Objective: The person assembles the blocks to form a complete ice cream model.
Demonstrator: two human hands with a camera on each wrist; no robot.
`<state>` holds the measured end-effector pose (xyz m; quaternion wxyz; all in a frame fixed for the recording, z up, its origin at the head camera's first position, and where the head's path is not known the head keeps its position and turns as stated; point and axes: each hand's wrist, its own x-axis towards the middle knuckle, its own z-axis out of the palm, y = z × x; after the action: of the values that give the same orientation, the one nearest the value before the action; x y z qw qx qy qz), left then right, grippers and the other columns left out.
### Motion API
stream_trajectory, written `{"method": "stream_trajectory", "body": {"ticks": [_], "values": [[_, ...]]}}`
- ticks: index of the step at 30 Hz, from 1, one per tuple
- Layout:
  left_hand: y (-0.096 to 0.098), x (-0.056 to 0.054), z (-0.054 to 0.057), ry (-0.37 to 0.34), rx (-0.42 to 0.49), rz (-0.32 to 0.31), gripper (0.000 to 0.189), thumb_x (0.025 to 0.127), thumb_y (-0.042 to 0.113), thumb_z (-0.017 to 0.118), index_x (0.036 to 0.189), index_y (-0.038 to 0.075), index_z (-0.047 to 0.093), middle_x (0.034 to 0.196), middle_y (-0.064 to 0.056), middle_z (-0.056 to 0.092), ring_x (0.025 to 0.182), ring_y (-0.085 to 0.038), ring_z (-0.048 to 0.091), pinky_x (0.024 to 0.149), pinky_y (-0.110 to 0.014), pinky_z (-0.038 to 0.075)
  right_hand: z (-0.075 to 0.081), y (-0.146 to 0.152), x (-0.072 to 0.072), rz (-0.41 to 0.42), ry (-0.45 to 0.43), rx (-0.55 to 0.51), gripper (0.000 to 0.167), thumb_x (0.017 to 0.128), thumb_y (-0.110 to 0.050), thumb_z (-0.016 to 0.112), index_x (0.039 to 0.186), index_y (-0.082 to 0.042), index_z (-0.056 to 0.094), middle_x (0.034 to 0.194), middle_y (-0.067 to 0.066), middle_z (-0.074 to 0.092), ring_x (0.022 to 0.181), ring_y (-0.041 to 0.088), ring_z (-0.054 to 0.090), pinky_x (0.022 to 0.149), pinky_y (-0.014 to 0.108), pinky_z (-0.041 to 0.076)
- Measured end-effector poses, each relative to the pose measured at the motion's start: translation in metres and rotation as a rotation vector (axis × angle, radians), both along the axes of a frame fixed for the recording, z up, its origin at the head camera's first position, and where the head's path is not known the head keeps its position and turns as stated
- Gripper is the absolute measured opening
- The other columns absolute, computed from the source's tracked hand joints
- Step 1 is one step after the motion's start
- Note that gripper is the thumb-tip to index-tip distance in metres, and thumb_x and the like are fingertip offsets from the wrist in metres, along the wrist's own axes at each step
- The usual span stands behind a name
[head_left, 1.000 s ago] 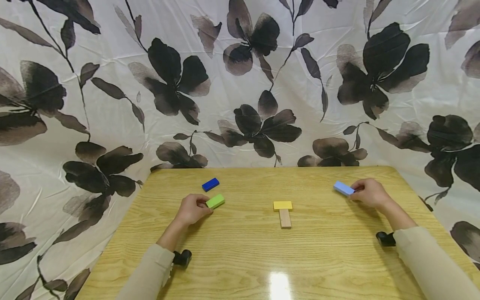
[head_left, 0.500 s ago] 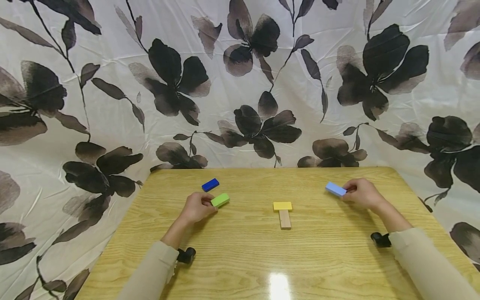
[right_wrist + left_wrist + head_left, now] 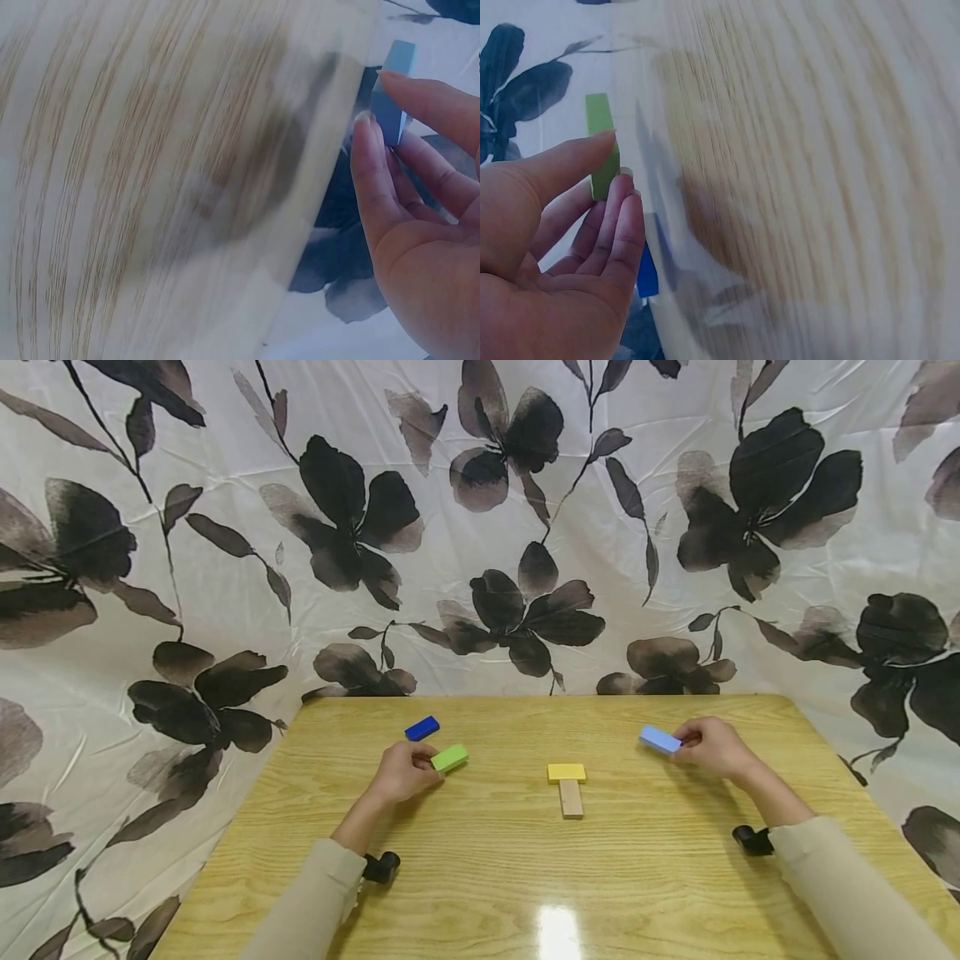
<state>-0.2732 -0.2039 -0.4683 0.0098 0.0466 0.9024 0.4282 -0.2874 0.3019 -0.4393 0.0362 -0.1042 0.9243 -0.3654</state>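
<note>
My left hand (image 3: 405, 772) pinches one end of a lime green block (image 3: 450, 758) between thumb and fingers; in the left wrist view the green block (image 3: 598, 120) stands out past the thumb, above the tabletop. On the right side, my right hand (image 3: 716, 747) grips a light blue block (image 3: 660, 740) by its right end, and the right wrist view shows the light blue block (image 3: 396, 90) between thumb and fingertips. Between the hands, a yellow block (image 3: 566, 773) lies crosswise at the far end of a plain wooden block (image 3: 571, 800), forming a T shape.
A dark blue block (image 3: 422, 728) lies just beyond my left hand. The wood-grain table (image 3: 480, 877) reaches back to a white cloth (image 3: 645, 410) with dark flowers. A black wrist camera (image 3: 382, 867) sits at the left cuff, another black wrist camera (image 3: 752, 841) at the right.
Both hands have moved inward with their blocks: the green block to the right and slightly away, the light blue block to the left. The yellow, plain wooden and dark blue blocks have stayed put.
</note>
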Motion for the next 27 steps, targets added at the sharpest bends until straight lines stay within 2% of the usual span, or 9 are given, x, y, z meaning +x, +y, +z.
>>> {"method": "stream_trajectory", "body": {"ticks": [10, 17, 27], "values": [[0.012, -0.003, -0.001, 0.002, 0.018, -0.011, 0.035, 0.082, -0.001, 0.083, 0.115, -0.005, 0.072, 0.093, -0.011, 0.07, 0.083, -0.02, 0.063, 0.071, -0.031, 0.053, 0.002, -0.01, 0.001, 0.028, 0.03, 0.03, 0.03, 0.084, -0.006, 0.08, 0.107, 0.012, 0.07, 0.094, 0.018, 0.07, 0.084, 0.022, 0.063, 0.071, 0.035, 0.051], [0.019, -0.008, -0.002, 0.015, 0.017, -0.033, 0.034, 0.081, -0.002, 0.083, 0.114, -0.005, 0.073, 0.092, -0.01, 0.071, 0.082, -0.019, 0.064, 0.071, -0.029, 0.054, 0.004, -0.017, -0.002, 0.054, 0.042, 0.021, 0.028, 0.084, -0.005, 0.081, 0.105, 0.011, 0.071, 0.093, 0.016, 0.071, 0.082, 0.019, 0.062, 0.07, 0.032, 0.051], [0.037, -0.01, 0.003, 0.039, 0.014, -0.072, 0.035, 0.081, -0.002, 0.084, 0.113, -0.006, 0.073, 0.087, -0.009, 0.071, 0.079, -0.018, 0.065, 0.07, -0.031, 0.054, 0.001, -0.029, -0.005, 0.07, 0.026, -0.01, 0.029, 0.085, -0.005, 0.08, 0.108, 0.011, 0.07, 0.096, 0.017, 0.071, 0.085, 0.021, 0.063, 0.072, 0.033, 0.052]]}}
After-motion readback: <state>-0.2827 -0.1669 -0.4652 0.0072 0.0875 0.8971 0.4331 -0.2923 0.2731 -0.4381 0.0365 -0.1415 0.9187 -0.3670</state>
